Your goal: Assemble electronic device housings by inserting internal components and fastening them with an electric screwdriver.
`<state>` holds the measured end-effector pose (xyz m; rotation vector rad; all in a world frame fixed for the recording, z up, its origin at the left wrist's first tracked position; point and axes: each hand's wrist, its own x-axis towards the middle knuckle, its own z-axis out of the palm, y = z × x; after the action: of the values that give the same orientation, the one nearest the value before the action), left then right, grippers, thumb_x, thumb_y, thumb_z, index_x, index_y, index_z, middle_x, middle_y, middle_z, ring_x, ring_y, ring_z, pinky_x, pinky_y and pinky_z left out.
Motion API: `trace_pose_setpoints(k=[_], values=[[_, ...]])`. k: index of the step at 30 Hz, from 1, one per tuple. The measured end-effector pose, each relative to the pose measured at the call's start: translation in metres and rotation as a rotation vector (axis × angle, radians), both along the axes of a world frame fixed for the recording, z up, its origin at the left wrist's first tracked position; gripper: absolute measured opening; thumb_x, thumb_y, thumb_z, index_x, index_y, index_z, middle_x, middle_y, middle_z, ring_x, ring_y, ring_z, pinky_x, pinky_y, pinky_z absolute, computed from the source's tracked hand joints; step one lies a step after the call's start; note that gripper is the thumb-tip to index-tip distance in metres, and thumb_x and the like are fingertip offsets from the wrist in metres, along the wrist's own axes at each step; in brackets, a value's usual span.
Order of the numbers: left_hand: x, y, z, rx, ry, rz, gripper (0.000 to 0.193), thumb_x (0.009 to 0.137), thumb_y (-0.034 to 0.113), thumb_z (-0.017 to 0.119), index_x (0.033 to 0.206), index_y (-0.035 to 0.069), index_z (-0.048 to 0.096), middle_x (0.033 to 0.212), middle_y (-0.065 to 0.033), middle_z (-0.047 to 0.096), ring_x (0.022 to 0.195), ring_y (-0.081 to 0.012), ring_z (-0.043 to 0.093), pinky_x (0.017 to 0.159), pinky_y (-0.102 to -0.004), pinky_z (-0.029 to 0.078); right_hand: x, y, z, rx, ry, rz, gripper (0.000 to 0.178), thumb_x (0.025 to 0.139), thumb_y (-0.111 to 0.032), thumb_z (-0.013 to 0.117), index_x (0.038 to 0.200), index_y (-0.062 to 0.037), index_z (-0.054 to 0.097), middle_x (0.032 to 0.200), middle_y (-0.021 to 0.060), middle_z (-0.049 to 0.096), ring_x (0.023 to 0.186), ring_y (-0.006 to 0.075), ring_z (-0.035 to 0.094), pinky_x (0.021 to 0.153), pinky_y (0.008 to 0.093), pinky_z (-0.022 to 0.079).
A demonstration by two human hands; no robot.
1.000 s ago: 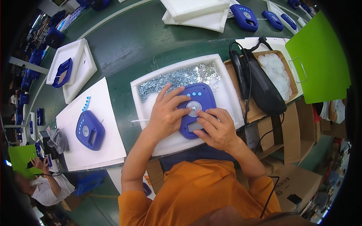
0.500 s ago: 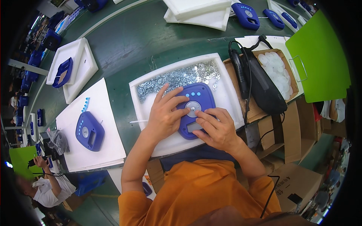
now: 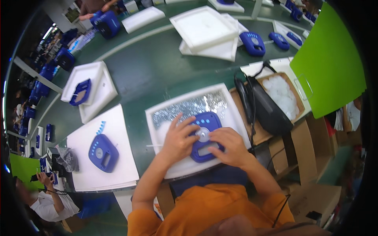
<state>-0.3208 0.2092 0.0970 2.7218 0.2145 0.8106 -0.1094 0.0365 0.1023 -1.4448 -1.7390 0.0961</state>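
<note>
A blue plastic housing (image 3: 211, 120), with a round silver dial (image 3: 203, 134), light-blue buttons and a rectangular window, rests over a white foam tray (image 3: 151, 133). My left hand (image 3: 179, 139) grips its left side, fingers spread, with the tips reaching the buttons and the dial's edge. On the other side, my right hand (image 3: 232, 145) has bent fingers against the dial and its thumb beside the window. Whatever lies under the fingertips is hidden. Many small metal washers (image 3: 177, 110) fill the tray's far part.
Left stands a similar blue housing (image 3: 103, 153) on white sheets (image 3: 126, 157). To the right lie a black mesh pouch (image 3: 269, 108) and a carton (image 3: 301, 104) of translucent discs. Foam trays (image 3: 204, 27) are stacked farther back. A green board (image 3: 330, 63) rises at right.
The whole view has shifted, so the bench and tray appear lower and more of the far bench shows. Both hands remain at the dial, the right fingers now drawn closer together.
</note>
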Motion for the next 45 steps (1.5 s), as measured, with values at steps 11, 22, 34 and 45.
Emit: trace_pose_setpoints(k=[11, 22, 34, 45], values=[[0.003, -0.006, -0.016, 0.03, -0.019, 0.004, 0.024, 0.078, -0.001, 0.078, 0.093, 0.016, 0.087, 0.124, -0.0025, 0.078, 0.144, -0.0295, 0.067, 0.135, -0.0647, 0.036, 0.123, 0.032, -0.012, -0.45, -0.558, -0.78, 0.043, 0.092, -0.038, 0.091, 0.109, -0.0052, 0.069, 0.106, 0.0167, 0.075, 0.104, 0.0396, 0.076, 0.081, 0.0555, 0.063], [0.003, -0.004, -0.019, 0.027, -0.038, 0.011, 0.02, 0.082, 0.001, 0.078, 0.093, 0.015, 0.087, 0.123, -0.0026, 0.078, 0.142, -0.0287, 0.067, 0.136, -0.0633, 0.037, 0.167, 0.026, -0.02, -0.288, -0.028, -0.907, 0.044, 0.097, -0.039, 0.075, 0.119, -0.0009, 0.077, 0.096, 0.0202, 0.081, 0.087, 0.0409, 0.079, 0.08, 0.0519, 0.061], [0.004, -0.003, -0.022, 0.003, -0.043, 0.001, 0.022, 0.077, 0.001, 0.078, 0.094, 0.013, 0.086, 0.125, -0.0051, 0.077, 0.142, -0.0312, 0.068, 0.134, -0.064, 0.039, 0.111, -0.032, 0.072, 0.193, 1.224, -0.133, 0.042, 0.111, -0.021, 0.07, 0.146, -0.0012, 0.059, 0.099, 0.0047, 0.062, 0.078, 0.0161, 0.06, 0.07, 0.0344, 0.052], [0.002, -0.001, -0.011, -0.032, -0.034, 0.004, 0.024, 0.076, -0.002, 0.078, 0.092, 0.014, 0.085, 0.125, -0.0031, 0.078, 0.144, -0.0309, 0.066, 0.134, -0.0632, 0.04, -0.012, 0.032, 0.067, 0.329, 1.043, 0.02, 0.027, 0.107, -0.001, 0.077, 0.129, -0.0004, 0.062, 0.09, 0.0069, 0.067, 0.074, 0.0167, 0.065, 0.074, 0.0342, 0.058]])
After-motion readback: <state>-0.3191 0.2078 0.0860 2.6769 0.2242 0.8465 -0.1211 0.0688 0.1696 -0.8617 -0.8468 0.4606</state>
